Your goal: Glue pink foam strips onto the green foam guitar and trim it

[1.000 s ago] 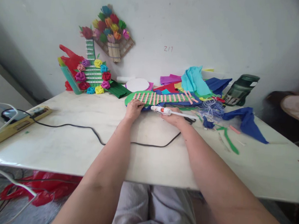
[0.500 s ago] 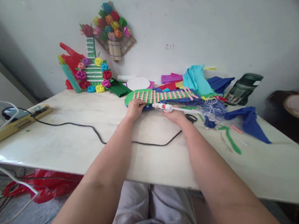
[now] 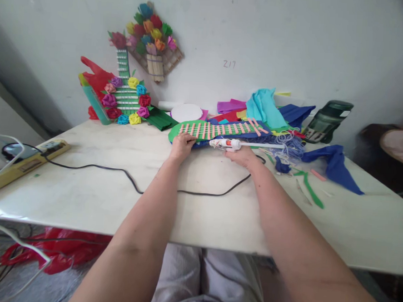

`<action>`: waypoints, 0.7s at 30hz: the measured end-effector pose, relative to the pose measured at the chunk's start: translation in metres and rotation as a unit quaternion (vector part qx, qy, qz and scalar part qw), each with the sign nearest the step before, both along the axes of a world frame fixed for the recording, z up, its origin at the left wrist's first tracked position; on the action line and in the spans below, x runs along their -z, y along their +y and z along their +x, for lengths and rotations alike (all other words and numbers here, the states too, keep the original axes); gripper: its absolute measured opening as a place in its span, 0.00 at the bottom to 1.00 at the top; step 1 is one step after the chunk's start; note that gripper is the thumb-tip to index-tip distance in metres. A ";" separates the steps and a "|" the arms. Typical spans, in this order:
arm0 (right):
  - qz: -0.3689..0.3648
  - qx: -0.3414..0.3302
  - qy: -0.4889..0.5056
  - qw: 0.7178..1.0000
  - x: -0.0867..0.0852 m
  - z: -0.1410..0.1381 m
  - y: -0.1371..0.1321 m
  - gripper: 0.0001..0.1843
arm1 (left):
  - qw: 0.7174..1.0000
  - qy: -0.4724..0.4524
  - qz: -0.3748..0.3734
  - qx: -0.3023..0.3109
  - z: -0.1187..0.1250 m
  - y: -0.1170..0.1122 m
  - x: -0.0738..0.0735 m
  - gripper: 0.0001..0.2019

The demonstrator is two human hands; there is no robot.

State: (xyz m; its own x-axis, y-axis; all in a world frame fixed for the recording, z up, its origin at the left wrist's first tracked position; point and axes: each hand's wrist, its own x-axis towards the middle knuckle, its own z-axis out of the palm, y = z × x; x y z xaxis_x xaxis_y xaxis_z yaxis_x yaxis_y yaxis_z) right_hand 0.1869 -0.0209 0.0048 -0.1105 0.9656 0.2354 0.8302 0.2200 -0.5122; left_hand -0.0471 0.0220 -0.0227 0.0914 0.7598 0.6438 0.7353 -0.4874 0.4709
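A green guitar-shaped paper craft (image 3: 204,130), crossed by pink strips and pale strings, lies at the back of the table over blue paper. My left hand (image 3: 183,146) is closed on its near left edge, with the thumb and fingers bent together. In my right hand (image 3: 242,156) is a white hot glue gun (image 3: 231,144), its nozzle pointing left near the craft's front edge and a long glue stick sticking out to the right. The fingers of that hand are partly hidden below the gun.
A black cord (image 3: 125,173) runs across the table from a power strip (image 3: 26,163). At the right are blue crepe paper (image 3: 337,166), green scraps (image 3: 311,192) and a dark green bottle (image 3: 328,122). A flowered paper guitar (image 3: 127,98) leans on the wall.
My right hand has shifted slightly to the right with the glue gun, away from my left hand. The left hand and the craft have stayed in place.
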 end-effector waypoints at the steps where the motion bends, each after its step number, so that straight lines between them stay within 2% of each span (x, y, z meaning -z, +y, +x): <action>1: -0.004 0.006 -0.003 1.000 0.001 -0.001 0.000 0.17 | 1.000 0.000 0.000 0.000 0.000 0.000 0.000 0.08; 7: -0.017 0.019 -0.027 0.999 0.004 -0.005 0.002 0.18 | 1.000 0.001 0.005 0.006 0.001 0.001 0.002 0.08; 15: 0.000 0.004 -0.093 0.996 0.010 -0.012 0.013 0.16 | 1.000 0.009 0.006 0.021 0.001 0.001 0.003 0.08; 21: 0.016 0.034 -0.164 0.986 0.011 -0.017 0.004 0.16 | 1.000 0.024 -0.004 0.018 0.003 0.000 0.002 0.09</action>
